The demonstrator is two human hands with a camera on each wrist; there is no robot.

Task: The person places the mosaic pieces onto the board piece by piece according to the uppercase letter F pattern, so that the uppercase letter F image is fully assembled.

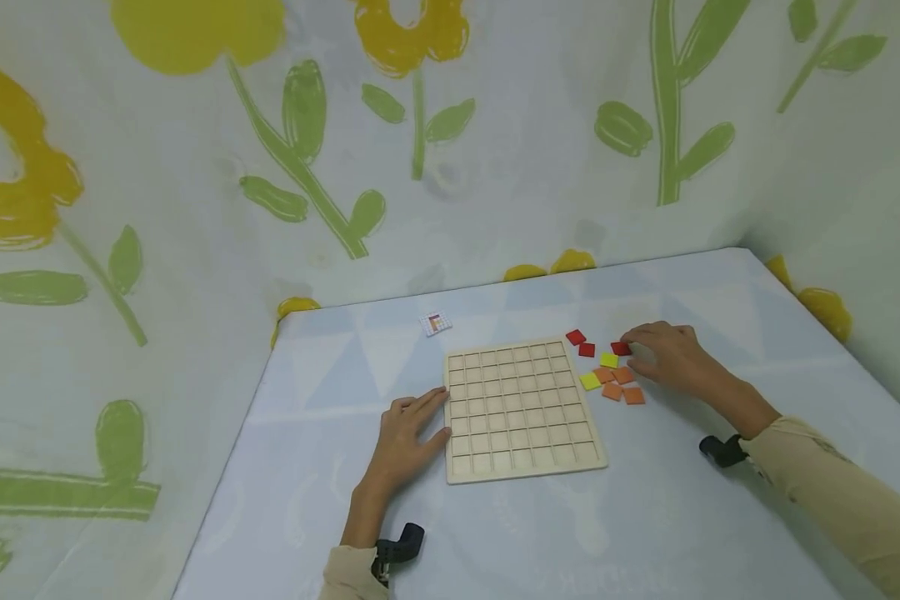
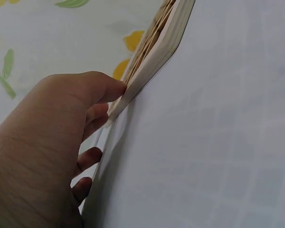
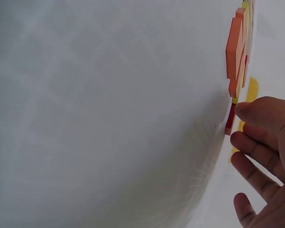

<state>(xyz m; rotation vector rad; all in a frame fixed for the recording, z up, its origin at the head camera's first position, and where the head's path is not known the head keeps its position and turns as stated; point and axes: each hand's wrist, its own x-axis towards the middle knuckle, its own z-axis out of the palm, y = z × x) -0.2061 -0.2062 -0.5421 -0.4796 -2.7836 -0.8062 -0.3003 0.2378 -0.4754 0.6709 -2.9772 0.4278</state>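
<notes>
A square wooden grid board (image 1: 525, 408) lies on the table, its grid cells bare. My left hand (image 1: 405, 437) rests at the board's left edge, thumb and fingertips touching the rim; the left wrist view shows the thumb (image 2: 111, 89) against the board's side (image 2: 154, 57). On the right, my right hand (image 1: 671, 354) reaches over a group of small square tiles, fingertips right at a red tile (image 1: 620, 348). In the right wrist view its fingers (image 3: 256, 147) are loosely bent and spread beside the red tile (image 3: 230, 119).
Beside the board's right edge lie two more red tiles (image 1: 587, 350), yellow tiles (image 1: 589, 381) and several orange tiles (image 1: 634, 396). A small card with a coloured grid pattern (image 1: 435, 323) lies beyond the board's far left corner. Flower-printed cloth (image 1: 495, 192) rises behind the table.
</notes>
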